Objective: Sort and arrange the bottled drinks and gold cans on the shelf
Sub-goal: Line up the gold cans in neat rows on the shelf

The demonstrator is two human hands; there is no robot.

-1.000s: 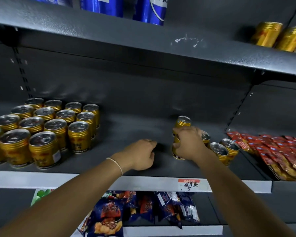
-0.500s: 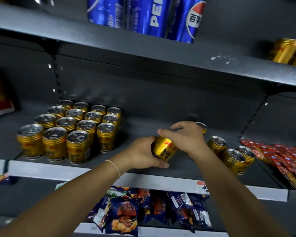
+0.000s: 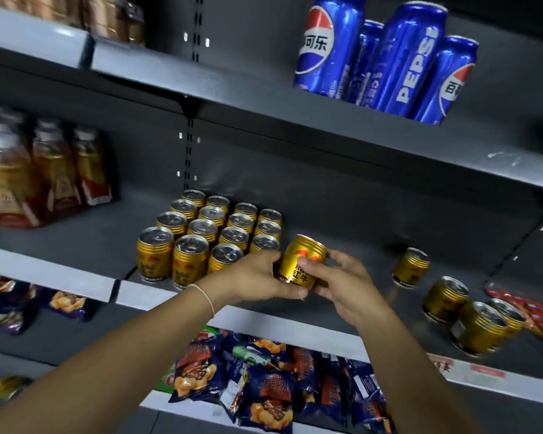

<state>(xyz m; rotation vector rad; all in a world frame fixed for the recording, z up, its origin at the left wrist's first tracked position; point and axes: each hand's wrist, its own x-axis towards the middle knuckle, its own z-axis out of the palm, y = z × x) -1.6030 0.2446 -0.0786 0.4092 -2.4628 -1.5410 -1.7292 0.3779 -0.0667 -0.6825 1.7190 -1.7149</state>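
Observation:
Both hands hold one gold can [image 3: 301,261], tilted, just above the middle shelf [image 3: 351,292]. My left hand [image 3: 257,277] grips its lower left side and my right hand [image 3: 336,277] wraps its right side. Directly left of it, a block of gold cans [image 3: 207,233] stands upright in rows. Several loose gold cans [image 3: 445,296] stand further right on the same shelf. Bottled drinks [image 3: 35,180] with amber contents stand at the far left, blurred.
Tall blue Pepsi cans [image 3: 386,57] stand on the upper shelf. Snack bags [image 3: 264,380] fill the shelf below. Red packets [image 3: 533,311] lie at the right edge. A gold can [image 3: 7,386] lies at the lower left. Bare shelf lies between the held can and the loose cans.
My right hand lifted a can from the loose group and carried it left; my left hand came up and took hold too. The can now sits beside the block. The view swung left.

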